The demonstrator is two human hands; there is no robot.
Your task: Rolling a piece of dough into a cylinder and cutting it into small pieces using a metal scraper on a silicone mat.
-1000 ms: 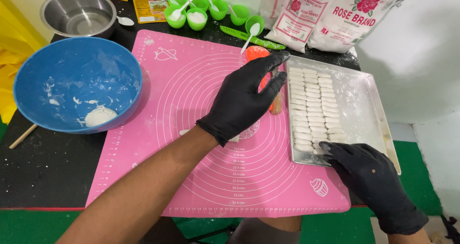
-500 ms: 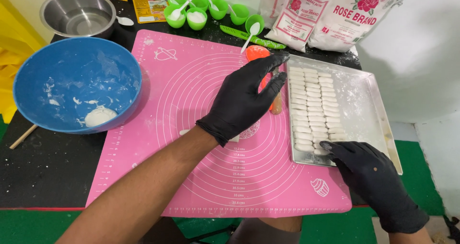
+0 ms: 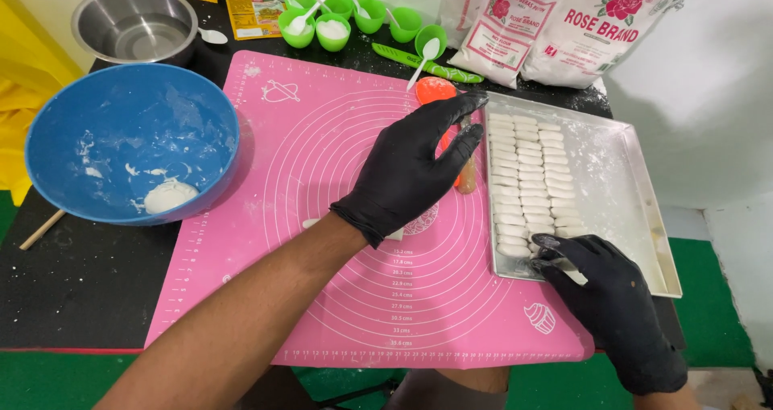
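The left hand (image 3: 415, 168), black-gloved, lies flat with fingers spread on the pink mat (image 3: 322, 217), fingertips touching the near rim of the metal tray (image 3: 636, 209) and covering an orange tool (image 3: 439, 96). The right hand (image 3: 616, 305), also gloved, has its fingers curled at the tray's front corner, pinched on a white dough piece (image 3: 515, 250) at the end of the rows. A blue bowl (image 3: 129, 140) sits left on the tabletop (image 3: 72, 289).

We wear thin black gloves on both hands, the left hand (image 3: 415, 172) and the right hand (image 3: 616, 309); above the cuffs our forearms are without sleeves.
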